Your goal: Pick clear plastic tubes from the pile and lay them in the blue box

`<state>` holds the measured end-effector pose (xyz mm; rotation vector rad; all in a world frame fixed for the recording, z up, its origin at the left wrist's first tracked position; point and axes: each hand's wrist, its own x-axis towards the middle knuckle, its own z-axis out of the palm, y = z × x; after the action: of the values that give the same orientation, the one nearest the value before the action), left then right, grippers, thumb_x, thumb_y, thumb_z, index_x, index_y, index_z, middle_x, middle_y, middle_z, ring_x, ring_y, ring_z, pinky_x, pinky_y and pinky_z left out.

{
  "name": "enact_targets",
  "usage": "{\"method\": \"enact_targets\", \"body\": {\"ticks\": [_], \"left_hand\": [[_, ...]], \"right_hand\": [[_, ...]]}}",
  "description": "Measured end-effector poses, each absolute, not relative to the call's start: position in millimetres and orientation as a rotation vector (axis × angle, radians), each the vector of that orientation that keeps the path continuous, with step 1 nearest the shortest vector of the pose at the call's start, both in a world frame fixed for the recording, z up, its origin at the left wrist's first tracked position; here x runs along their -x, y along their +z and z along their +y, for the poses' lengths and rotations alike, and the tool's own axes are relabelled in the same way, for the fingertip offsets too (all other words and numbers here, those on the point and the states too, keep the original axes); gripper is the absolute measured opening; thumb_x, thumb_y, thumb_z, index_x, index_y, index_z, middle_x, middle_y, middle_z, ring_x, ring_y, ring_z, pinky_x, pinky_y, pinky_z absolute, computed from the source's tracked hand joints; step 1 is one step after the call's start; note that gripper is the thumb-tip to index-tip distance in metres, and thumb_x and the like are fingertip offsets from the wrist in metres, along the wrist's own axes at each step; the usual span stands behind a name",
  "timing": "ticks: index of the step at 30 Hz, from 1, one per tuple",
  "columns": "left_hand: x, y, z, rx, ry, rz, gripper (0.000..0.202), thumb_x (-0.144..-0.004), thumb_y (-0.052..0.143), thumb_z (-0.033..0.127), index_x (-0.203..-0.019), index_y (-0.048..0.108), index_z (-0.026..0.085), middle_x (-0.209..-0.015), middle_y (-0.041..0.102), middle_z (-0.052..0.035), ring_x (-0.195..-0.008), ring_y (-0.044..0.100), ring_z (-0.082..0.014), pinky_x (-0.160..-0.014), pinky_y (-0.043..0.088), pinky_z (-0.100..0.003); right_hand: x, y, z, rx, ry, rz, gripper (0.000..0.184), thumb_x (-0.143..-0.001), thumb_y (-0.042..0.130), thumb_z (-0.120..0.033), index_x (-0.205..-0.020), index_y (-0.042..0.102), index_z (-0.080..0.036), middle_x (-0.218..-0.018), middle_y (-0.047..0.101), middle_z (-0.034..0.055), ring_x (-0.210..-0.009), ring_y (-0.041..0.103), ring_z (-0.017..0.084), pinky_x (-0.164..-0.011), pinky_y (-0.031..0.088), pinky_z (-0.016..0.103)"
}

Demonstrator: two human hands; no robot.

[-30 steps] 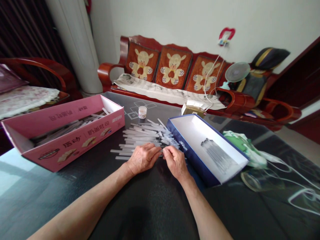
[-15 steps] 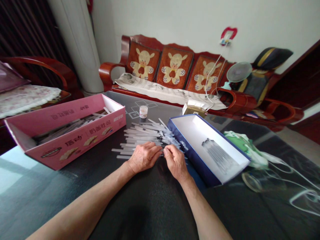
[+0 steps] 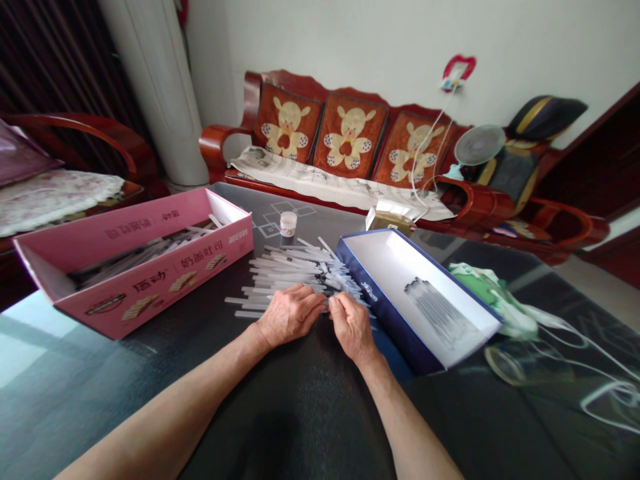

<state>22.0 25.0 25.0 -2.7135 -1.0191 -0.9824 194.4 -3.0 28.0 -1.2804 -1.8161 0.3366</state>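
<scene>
From my remote seat, I see both bare forearms reach in from the bottom of the head view and angle toward each other over the dark table (image 3: 300,407). My left hand (image 3: 293,313) is palm down, wrist low, its knuckles raised and its fingers curled and pointing right. Its thumb is hidden, so I cannot tell how firmly those fingers close or on what. My right hand (image 3: 351,327) leans in from the other side, its thumb closed against the curled forefinger. The fingertips of the two hands nearly meet, and whatever sits between them is too small for me to make out.

The loose pile of translucent sticks (image 3: 283,268) lies just beyond the fingers, fanned across the tabletop; the left hand covers its near edge, and a few ends stick out left of the knuckles. Close to my right hand, the blue box (image 3: 397,320) stands tilted at an angle, with a neat row of dark-tipped sticks (image 3: 435,310) on its white floor. Well to the left, the pink box (image 3: 187,272) holds more sticks in a jumble. A small cup (image 3: 288,225) stands behind the pile.
</scene>
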Motion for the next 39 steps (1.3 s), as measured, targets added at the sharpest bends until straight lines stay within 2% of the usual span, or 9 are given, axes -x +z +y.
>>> {"method": "enact_targets", "body": {"ticks": [2, 6, 8, 10, 14, 20, 26, 32, 39], "left_hand": [[-21.7, 24.6, 25.3, 2.707, -0.984, -1.014, 0.025, -0.094, 0.043, 0.031, -0.102, 0.062, 0.019, -0.078, 0.061, -0.0038, -0.073, 0.057, -0.0158, -0.064, 0.046, -0.025], [-20.8, 23.6, 26.6, 2.689, -1.02, -1.045, 0.025, -0.094, 0.043, 0.032, -0.101, 0.063, 0.018, -0.078, 0.061, -0.0041, -0.073, 0.058, -0.0157, -0.063, 0.046, -0.025], [-20.9, 23.7, 26.5, 2.687, -1.028, -1.045, 0.025, -0.094, 0.043, 0.032, -0.101, 0.063, 0.018, -0.077, 0.061, -0.0043, -0.073, 0.057, -0.0156, -0.064, 0.046, -0.025], [-21.5, 24.2, 26.0, 2.691, -1.016, -1.03, 0.025, -0.094, 0.043, 0.031, -0.101, 0.063, 0.018, -0.077, 0.061, -0.0043, -0.073, 0.057, -0.0158, -0.064, 0.046, -0.025], [-22.2, 25.2, 25.0, 2.71, -0.985, -0.999, 0.025, -0.094, 0.043, 0.031, -0.1, 0.063, 0.018, -0.077, 0.061, -0.004, -0.073, 0.057, -0.0162, -0.065, 0.046, -0.026], [-21.5, 24.1, 26.2, 2.694, -1.002, -1.015, 0.025, -0.094, 0.043, 0.031, -0.101, 0.062, 0.018, -0.078, 0.061, -0.0043, -0.074, 0.057, -0.0161, -0.066, 0.047, -0.026], [-22.1, 24.7, 25.2, 2.722, -0.985, -0.991, 0.026, -0.094, 0.042, 0.032, -0.099, 0.063, 0.018, -0.076, 0.06, -0.0041, -0.073, 0.056, -0.0158, -0.066, 0.047, -0.026], [-22.4, 25.2, 25.2, 2.711, -0.999, -1.0, 0.024, -0.094, 0.042, 0.031, -0.099, 0.063, 0.018, -0.077, 0.06, -0.0041, -0.073, 0.056, -0.016, -0.065, 0.047, -0.026], [-22.6, 26.2, 25.0, 2.733, -0.995, -0.96, 0.026, -0.095, 0.041, 0.031, -0.101, 0.063, 0.018, -0.076, 0.06, -0.0037, -0.073, 0.055, -0.0154, -0.066, 0.046, -0.026]], "right_hand": [[-194.9, 27.3, -3.3, 1.301, 0.339, -1.799, 0.034, -0.095, 0.037, -0.031, -0.066, 0.05, -0.02, -0.063, 0.055, 0.0013, -0.061, 0.052, 0.014, -0.063, 0.039, 0.026], [-197.7, 28.3, -5.5, 1.253, 0.34, -1.817, 0.016, -0.092, 0.044, -0.029, -0.089, 0.056, -0.019, -0.081, 0.06, 0.0043, -0.072, 0.056, 0.016, -0.069, 0.043, 0.027], [-197.8, 28.6, -5.4, 1.214, 0.333, -1.852, 0.013, -0.091, 0.045, -0.027, -0.093, 0.055, -0.019, -0.086, 0.06, 0.0051, -0.077, 0.056, 0.017, -0.072, 0.043, 0.028], [-196.8, 28.0, -4.4, 1.198, 0.32, -1.873, 0.015, -0.092, 0.042, -0.026, -0.087, 0.055, -0.019, -0.084, 0.058, 0.0051, -0.08, 0.056, 0.017, -0.074, 0.043, 0.028], [-195.3, 26.1, -3.2, 1.263, 0.289, -1.87, 0.03, -0.095, 0.035, -0.026, -0.07, 0.05, -0.02, -0.07, 0.054, 0.003, -0.07, 0.053, 0.016, -0.069, 0.041, 0.028], [-198.2, 29.3, -6.1, 1.202, 0.32, -1.869, 0.014, -0.092, 0.043, -0.026, -0.09, 0.054, -0.019, -0.083, 0.059, 0.0046, -0.078, 0.056, 0.017, -0.073, 0.043, 0.028], [-195.3, 27.3, -3.4, 1.278, 0.276, -1.872, 0.032, -0.095, 0.036, -0.027, -0.067, 0.049, -0.021, -0.066, 0.054, 0.0021, -0.066, 0.052, 0.015, -0.064, 0.04, 0.027], [-195.4, 27.7, -4.9, 1.232, 0.267, -1.887, 0.023, -0.095, 0.037, -0.027, -0.084, 0.056, -0.018, -0.079, 0.06, 0.0051, -0.076, 0.057, 0.017, -0.071, 0.041, 0.028], [-193.4, 25.6, -3.6, 1.342, 0.255, -1.844, 0.035, -0.096, 0.037, -0.032, -0.064, 0.048, -0.021, -0.058, 0.054, 0.0008, -0.057, 0.051, 0.014, -0.059, 0.037, 0.026]]}}
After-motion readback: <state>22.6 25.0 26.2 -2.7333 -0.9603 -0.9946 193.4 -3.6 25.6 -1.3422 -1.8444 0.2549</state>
